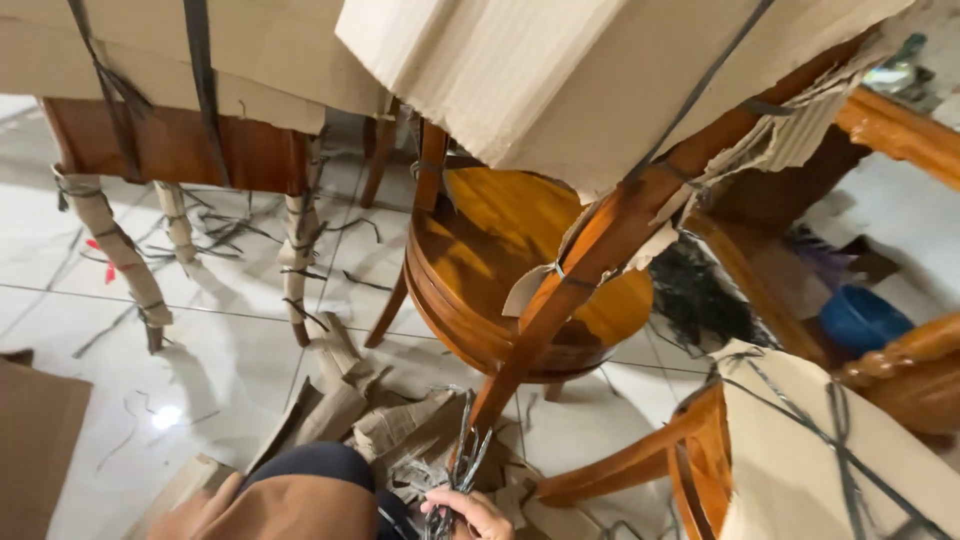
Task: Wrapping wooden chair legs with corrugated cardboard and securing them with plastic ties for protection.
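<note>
My right hand [468, 513] at the bottom edge is shut on a bundle of grey plastic straps [462, 450] that stick up from my fist. Just above it, a slanted wooden chair leg [560, 305] runs up to the right, with torn cardboard wrap [560, 70] and a dark strap still hanging on its upper part. Behind the leg sits a round wooden seat [490, 250]. My left hand [190, 515] shows only partly at the lower left, beside a brown sleeve [300, 505]; its fingers are too cut off to read.
Torn cardboard scraps [365, 410] and loose strap pieces litter the white tile floor. A wooden piece with cardboard-wrapped legs [120, 250] stands at the left. Another strapped, wrapped chair [800, 450] is at the lower right, a blue bowl [860, 318] behind it. A cardboard sheet [30, 440] lies at the far left.
</note>
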